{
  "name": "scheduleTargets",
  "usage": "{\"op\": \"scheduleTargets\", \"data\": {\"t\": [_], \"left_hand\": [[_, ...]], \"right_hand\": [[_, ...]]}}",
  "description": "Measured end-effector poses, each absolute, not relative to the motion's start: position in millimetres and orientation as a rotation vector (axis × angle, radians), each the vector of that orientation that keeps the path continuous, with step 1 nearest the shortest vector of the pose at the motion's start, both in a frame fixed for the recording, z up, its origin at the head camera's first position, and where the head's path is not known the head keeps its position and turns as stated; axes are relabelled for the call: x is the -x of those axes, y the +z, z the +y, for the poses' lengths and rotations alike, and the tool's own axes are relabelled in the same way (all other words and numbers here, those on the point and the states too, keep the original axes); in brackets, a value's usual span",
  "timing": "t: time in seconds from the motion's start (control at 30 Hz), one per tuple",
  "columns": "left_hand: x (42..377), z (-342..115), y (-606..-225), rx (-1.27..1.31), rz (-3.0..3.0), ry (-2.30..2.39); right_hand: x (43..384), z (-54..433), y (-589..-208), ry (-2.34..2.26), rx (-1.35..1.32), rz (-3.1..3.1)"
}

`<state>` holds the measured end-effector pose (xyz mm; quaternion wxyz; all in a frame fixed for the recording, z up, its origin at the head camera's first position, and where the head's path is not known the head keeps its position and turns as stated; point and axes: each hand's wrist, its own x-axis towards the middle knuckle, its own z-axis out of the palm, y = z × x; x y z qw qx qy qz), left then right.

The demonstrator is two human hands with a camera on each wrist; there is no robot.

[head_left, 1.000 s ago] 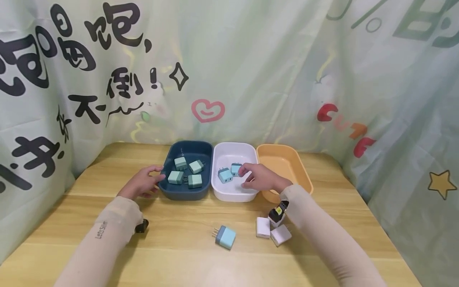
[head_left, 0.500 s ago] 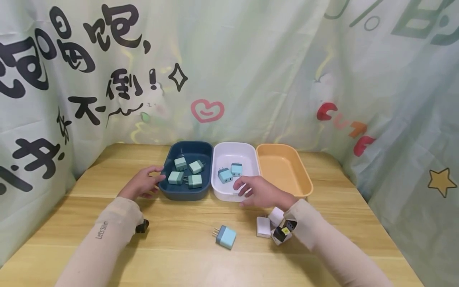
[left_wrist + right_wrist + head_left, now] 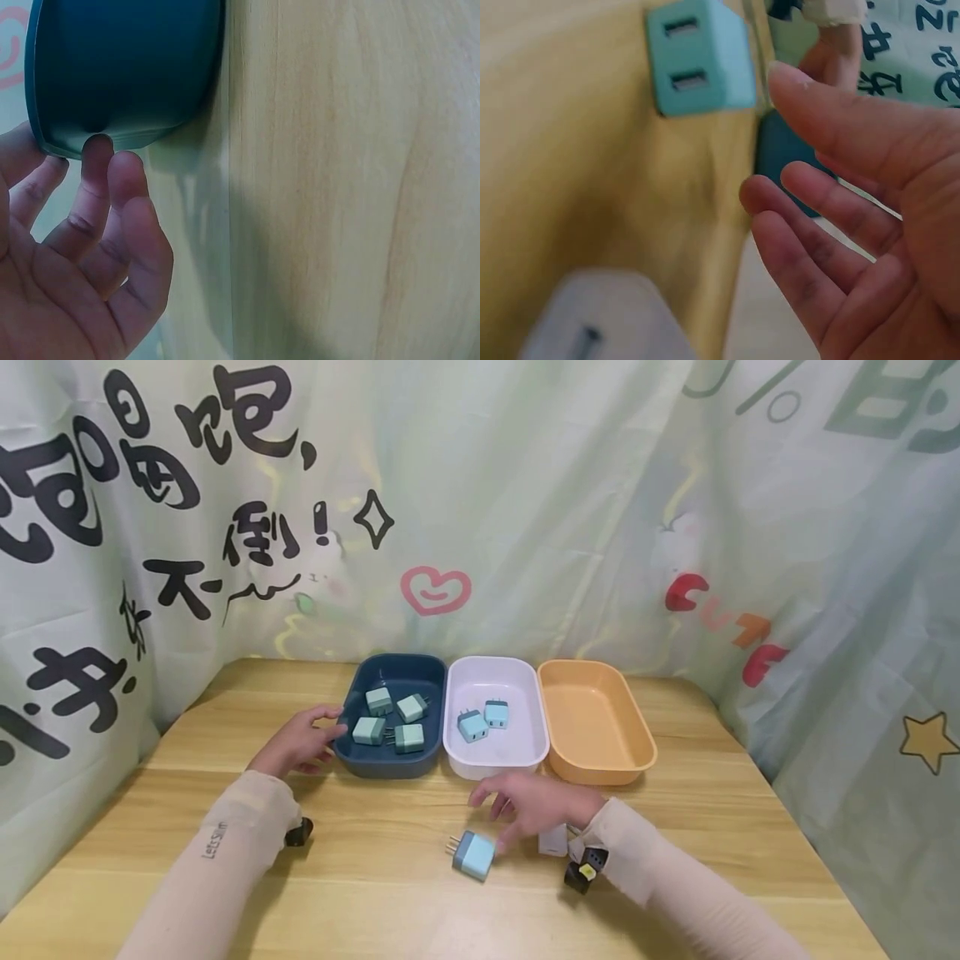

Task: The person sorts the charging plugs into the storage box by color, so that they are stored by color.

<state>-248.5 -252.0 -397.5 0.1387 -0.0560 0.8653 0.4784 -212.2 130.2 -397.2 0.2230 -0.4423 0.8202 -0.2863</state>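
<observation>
My left hand [image 3: 300, 739] holds the left edge of a dark blue tray [image 3: 386, 768]; in the left wrist view a fingertip touches its outer wall [image 3: 127, 82] and another digit reaches over the rim. Several pale green USB chargers [image 3: 408, 738] lie inside. My right hand [image 3: 536, 803], fingers parted and loosely bent, hovers beside a light blue two-port USB charger [image 3: 476, 857] on the table, holding nothing. Its thumb is near that charger [image 3: 701, 60] in the right wrist view. White chargers [image 3: 552, 840] lie partly hidden under the right hand and wrist.
A white tray [image 3: 525, 747] with two light blue chargers [image 3: 496, 714] stands in the middle, against the blue tray. An orange tray [image 3: 600, 727] adjoins it on the right. A printed curtain [image 3: 555, 527] hangs behind the wooden table [image 3: 360, 893].
My right hand has come back from over the white tray toward me, down to the light blue charger on the table. The left hand stays on the dark blue tray.
</observation>
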Motion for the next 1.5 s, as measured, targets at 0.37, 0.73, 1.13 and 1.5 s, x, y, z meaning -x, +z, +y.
{"op": "scheduleTargets", "data": {"t": [0.37,0.73,1.13,1.5], "left_hand": [[248.5,-252.7,-397.1,0.168,2.498,1.385],[245.5,-256.5,-401.4,0.18,2.493,1.372],[250.0,-253.2,-397.6,0.165,2.495,1.379],[250.8,-252.3,-397.0,0.17,2.49,1.376]], "right_hand": [[200.2,119.6,-413.9,-0.753,1.237,2.182],[196.7,111.8,-419.6,-0.643,1.345,2.219],[203.3,116.0,-407.4,-0.638,1.384,2.26],[209.9,114.6,-389.4,-0.658,1.367,2.324]]}}
